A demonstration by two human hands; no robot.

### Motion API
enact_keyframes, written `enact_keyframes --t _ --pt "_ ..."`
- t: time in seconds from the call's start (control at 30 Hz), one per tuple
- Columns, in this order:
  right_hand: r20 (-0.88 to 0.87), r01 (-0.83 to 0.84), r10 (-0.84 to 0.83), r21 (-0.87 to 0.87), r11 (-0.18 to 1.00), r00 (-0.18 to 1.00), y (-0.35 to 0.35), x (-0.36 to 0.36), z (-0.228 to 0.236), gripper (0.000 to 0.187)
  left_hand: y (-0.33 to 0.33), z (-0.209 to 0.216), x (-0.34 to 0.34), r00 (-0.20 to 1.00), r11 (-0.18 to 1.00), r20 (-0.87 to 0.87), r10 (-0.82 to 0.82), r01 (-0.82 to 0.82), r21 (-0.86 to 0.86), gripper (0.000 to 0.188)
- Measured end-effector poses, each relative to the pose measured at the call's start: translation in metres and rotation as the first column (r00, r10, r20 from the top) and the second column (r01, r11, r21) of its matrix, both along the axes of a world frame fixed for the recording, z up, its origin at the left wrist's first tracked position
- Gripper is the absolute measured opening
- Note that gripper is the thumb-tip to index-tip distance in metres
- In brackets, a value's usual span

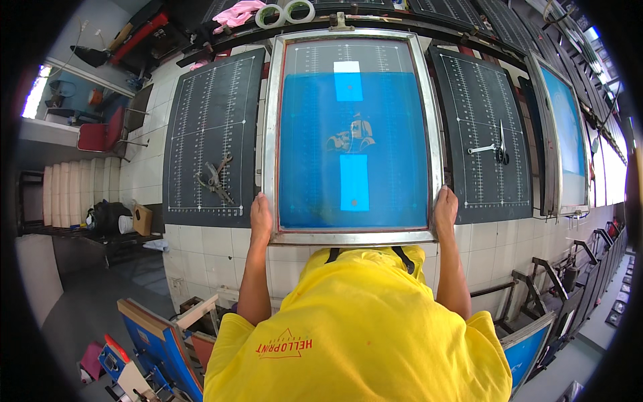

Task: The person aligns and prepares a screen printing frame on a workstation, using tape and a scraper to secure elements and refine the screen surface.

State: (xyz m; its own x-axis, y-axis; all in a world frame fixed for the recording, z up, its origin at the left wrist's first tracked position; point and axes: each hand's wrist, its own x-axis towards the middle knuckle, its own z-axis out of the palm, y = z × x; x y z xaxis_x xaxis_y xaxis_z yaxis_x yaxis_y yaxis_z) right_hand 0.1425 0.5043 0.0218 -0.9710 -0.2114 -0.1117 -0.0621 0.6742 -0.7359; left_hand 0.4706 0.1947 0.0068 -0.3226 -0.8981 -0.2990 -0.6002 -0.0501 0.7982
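A screen-printing frame (270,134) with a silver metal rim lies in front of me over a dark board. Its blue-coated mesh (308,181) carries a pale vehicle-like stencil in the middle. Two light rectangles (355,182) show above and below that stencil; whether they lie on or under the mesh I cannot tell. My left hand (261,214) grips the near end of the frame's left side, and my right hand (446,209) grips the right side at about the same height. Fingers of both hands are partly hidden by the rim. A metal clamp (340,23) sits at the frame's far edge.
Dark gridded boards flank the frame. On the left board (191,134) rests a metal clamp tool (214,179); on the right board (479,107) lie a wrench (481,149) and scissors (503,154). Tape rolls (299,9) sit beyond. Another blue screen (566,127) stands far right.
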Motion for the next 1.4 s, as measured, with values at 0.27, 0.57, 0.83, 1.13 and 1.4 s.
enact_keyframes --t 0.27,0.57,0.83,1.13,1.4 --pt "0.046 -0.023 0.025 -0.033 0.999 0.999 0.002 -0.008 0.001 0.044 -0.005 -0.013 0.002 0.997 0.998 -0.082 -0.001 -0.004 -0.064 0.052" --pt "0.022 -0.082 0.083 -0.059 0.995 0.996 0.01 -0.011 -0.008 0.04 0.004 -0.005 0.003 0.985 0.997 -0.164 0.056 -0.045 0.066 0.056" --pt "-0.252 -0.184 0.192 0.055 0.981 0.948 0.0 -0.02 -0.011 0.028 -0.009 -0.031 0.014 0.989 0.994 -0.123 0.082 -0.072 0.082 0.06" --pt "-0.451 -0.296 0.369 0.226 0.928 0.813 0.0 -0.066 0.007 0.014 -0.006 0.001 -0.001 0.995 1.0 0.101 -0.016 0.017 -0.01 0.058" --pt "-0.385 -0.118 0.486 0.676 0.727 0.785 0.053 -0.219 0.027 0.04 -0.054 0.03 -0.068 0.992 0.992 0.103 -0.074 0.084 -0.096 0.048"
